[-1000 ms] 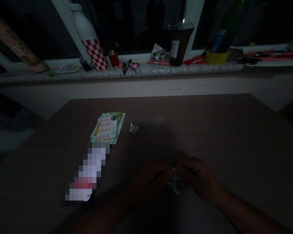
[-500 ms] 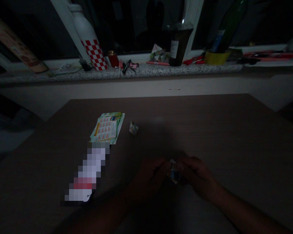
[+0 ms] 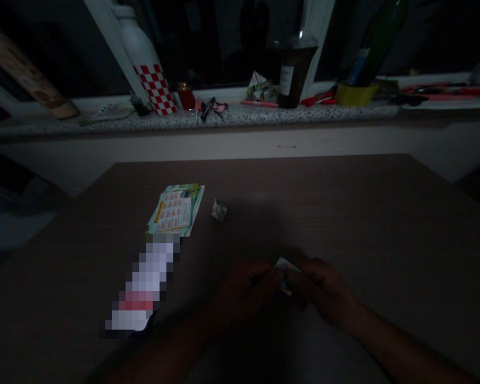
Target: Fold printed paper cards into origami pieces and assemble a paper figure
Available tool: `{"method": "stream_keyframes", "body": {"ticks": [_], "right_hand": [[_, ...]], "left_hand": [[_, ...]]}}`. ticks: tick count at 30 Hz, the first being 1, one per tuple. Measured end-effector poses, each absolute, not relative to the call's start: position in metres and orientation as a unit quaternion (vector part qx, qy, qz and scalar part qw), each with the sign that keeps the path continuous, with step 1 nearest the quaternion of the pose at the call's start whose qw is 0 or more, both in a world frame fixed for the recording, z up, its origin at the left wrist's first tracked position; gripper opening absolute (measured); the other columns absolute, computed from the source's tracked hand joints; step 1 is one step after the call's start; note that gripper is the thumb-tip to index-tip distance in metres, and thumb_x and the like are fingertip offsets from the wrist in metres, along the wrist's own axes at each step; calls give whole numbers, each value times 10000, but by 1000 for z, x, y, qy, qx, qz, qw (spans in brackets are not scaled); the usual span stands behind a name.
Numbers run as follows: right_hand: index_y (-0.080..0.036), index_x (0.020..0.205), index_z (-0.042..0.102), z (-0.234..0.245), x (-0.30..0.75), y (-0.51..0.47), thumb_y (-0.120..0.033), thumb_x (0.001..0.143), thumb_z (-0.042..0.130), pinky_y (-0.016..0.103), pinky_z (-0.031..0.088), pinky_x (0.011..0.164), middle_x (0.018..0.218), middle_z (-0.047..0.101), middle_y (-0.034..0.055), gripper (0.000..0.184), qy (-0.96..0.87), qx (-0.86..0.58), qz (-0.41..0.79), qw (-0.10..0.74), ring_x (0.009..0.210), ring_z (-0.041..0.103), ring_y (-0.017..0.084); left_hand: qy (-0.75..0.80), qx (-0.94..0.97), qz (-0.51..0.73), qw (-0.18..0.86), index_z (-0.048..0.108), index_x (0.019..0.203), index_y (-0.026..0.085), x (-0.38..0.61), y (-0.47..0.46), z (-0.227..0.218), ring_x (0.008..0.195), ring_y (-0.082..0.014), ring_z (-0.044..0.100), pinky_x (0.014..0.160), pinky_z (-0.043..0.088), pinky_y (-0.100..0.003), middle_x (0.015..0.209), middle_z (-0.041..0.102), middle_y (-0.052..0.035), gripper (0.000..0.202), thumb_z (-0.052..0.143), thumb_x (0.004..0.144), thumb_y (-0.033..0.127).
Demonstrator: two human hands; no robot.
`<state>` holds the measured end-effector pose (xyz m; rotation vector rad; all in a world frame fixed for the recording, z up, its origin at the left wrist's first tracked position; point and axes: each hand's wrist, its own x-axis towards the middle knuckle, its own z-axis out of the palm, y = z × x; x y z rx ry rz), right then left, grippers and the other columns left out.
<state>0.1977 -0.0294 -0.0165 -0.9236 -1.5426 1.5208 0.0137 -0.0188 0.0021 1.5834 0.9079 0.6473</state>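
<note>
Between my two hands is a small folded piece of printed paper (image 3: 285,264), pale with bits of blue. My left hand (image 3: 246,285) pinches its left side, thumb on top. On its right side my right hand (image 3: 324,288) grips it the same way, and the two thumbs nearly meet over it. Shadow hides much of the fingers and the paper's lower folds. Farther off on the table, a small pointed folded-paper piece (image 3: 219,210) stands by itself. Left of that lies a stack of green-and-white printed sheets (image 3: 174,210).
A blurred-out phone-like object (image 3: 144,282) lies below the sheets on the dark table (image 3: 344,202). Along the granite sill (image 3: 240,114) stand a red-checked white bottle (image 3: 152,74), a lidded plastic cup (image 3: 296,74), a green bottle (image 3: 378,42) and a yellow tape roll (image 3: 355,95).
The paper in my hands has turned or been refolded, so a wider pale face shows at its top. My thumbs have moved closer together over it.
</note>
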Motion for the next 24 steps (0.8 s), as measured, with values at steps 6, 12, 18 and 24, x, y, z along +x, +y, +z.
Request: {"method": "stream_keyframes", "body": {"ticks": [6, 12, 18, 24], "right_hand": [[-150, 701, 572, -13, 197, -31, -395, 948, 447, 189, 290, 421, 512, 429, -45, 369, -627, -355, 577, 384, 449, 380, 70], [-151, 738, 579, -14, 199, -30, -393, 929, 488, 189, 272, 431, 538, 399, -52, 322, -637, -336, 584, 374, 467, 346, 64], [-145, 713, 606, -14, 199, -30, -382, 933, 481, 188, 290, 423, 519, 440, -40, 347, -623, -326, 604, 375, 454, 372, 68], [-139, 724, 632, -14, 199, -28, -381, 932, 479, 190, 312, 436, 521, 443, -39, 354, -648, -335, 571, 377, 461, 388, 69]], "left_hand": [[370, 616, 304, 626, 604, 762, 107, 15, -21, -1, 543, -78, 400, 492, 303, -186, 605, 467, 20, 377, 524, 872, 459], [369, 575, 331, 650, 635, 803, 111, 14, -19, -5, 565, -82, 434, 516, 328, -188, 628, 498, 12, 319, 585, 849, 423], [337, 526, 334, 706, 643, 865, 113, 17, -19, -5, 575, -85, 455, 529, 355, -189, 655, 525, 5, 290, 655, 804, 397], [339, 522, 338, 706, 637, 828, 115, 16, -19, -5, 542, -68, 435, 506, 331, -179, 629, 520, 18, 260, 664, 804, 372]]}}
